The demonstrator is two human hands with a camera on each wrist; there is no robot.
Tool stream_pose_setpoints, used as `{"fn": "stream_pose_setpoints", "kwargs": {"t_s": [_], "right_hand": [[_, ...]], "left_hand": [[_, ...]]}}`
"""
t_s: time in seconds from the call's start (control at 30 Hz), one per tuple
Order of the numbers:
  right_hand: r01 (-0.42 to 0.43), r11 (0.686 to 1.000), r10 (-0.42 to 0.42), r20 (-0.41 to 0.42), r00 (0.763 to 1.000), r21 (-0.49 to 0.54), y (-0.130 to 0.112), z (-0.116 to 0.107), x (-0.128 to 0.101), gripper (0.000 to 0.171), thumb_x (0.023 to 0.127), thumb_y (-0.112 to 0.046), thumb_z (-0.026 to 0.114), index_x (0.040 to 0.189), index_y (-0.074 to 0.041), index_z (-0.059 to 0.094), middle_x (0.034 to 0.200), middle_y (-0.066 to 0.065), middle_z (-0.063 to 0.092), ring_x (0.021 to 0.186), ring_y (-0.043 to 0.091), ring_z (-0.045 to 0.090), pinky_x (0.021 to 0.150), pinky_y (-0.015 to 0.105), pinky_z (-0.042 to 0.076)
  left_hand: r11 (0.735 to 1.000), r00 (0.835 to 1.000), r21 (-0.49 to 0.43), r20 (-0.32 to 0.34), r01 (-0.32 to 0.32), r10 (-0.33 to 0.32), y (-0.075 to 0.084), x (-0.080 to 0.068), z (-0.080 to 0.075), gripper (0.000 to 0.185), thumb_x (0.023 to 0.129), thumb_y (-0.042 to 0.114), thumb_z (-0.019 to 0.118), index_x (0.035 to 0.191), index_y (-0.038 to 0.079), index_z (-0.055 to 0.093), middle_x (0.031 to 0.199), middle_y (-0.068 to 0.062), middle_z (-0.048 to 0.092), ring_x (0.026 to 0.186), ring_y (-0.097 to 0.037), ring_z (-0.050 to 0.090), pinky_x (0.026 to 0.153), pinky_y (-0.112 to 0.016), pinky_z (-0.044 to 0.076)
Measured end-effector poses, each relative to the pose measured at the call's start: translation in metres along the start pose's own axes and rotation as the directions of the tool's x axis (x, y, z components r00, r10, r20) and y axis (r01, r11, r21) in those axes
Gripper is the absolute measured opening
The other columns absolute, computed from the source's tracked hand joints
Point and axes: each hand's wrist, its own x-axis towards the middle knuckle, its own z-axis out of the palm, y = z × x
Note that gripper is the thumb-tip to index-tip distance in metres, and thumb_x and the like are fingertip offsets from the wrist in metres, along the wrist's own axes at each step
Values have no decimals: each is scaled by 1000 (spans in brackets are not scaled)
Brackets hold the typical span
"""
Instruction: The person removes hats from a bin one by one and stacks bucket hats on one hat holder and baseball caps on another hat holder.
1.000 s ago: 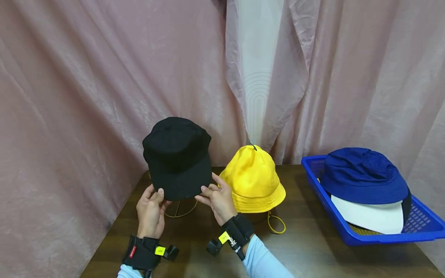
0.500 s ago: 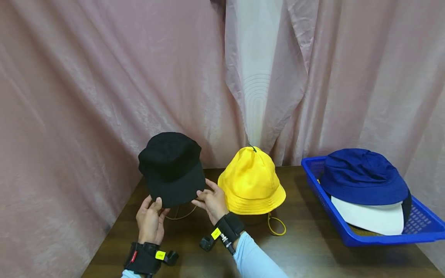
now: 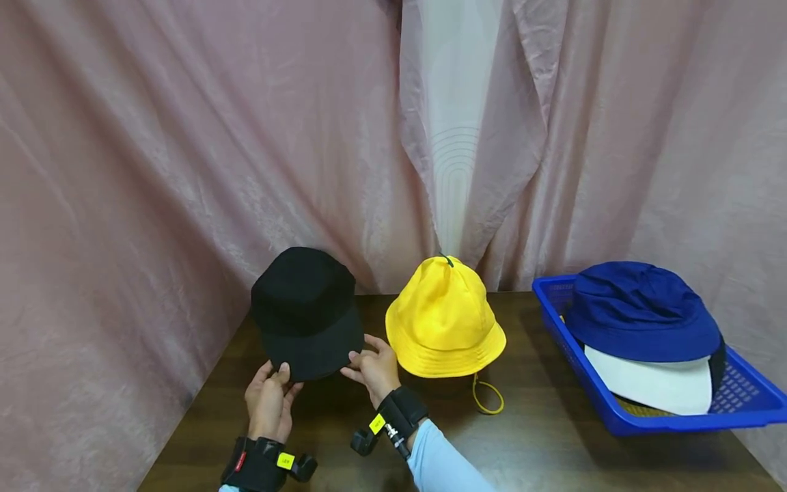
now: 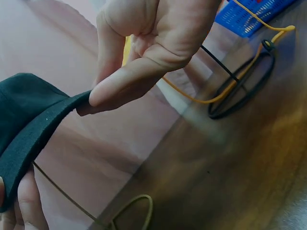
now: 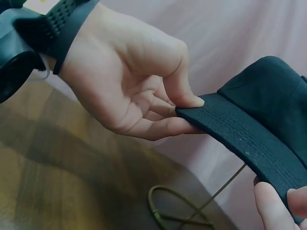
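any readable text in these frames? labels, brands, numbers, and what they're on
Nothing can be read for certain.
Yellow tag on the left wrist strap: dark print, too small to read.
Yellow tag on the right wrist strap: print too blurred to read.
Red tab on the left wrist strap: white marks, illegible.
Black hat, yellow hat, blue basket: no text visible.

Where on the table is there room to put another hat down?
The bare brown wooden table between the yellow bucket hat and the blue plastic basket is free, as is the near edge. The left side is crowded: both hands hold the black hat there, and the basket is full of hats.
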Motion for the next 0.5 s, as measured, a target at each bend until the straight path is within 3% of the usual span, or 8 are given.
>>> {"fn": "stream_pose_setpoints", "kwargs": {"t_s": [0.23,0.5], "right_hand": [[-29,1000,29,-9,1000,3,14,-11,-2,60,90,9,59,144,12,34,75,5,48,88,23,59,81,41,59],[-37,999,37,28,999,5,18,-16,-9,62,89,9,60,144,12,33,92,15,62,81,23,66,83,41,58]], "left_hand": [[999,999,37,4,34,-34,-15,-1,-2,31,105,12,54,134,2,49,98,4,61,85,-9,60,75,-22,53],[999,999,-13,7,52,-52,-20,-1,-6,32,105,15,54,135,5,48,102,5,61,86,-9,61,78,-23,52]]}}
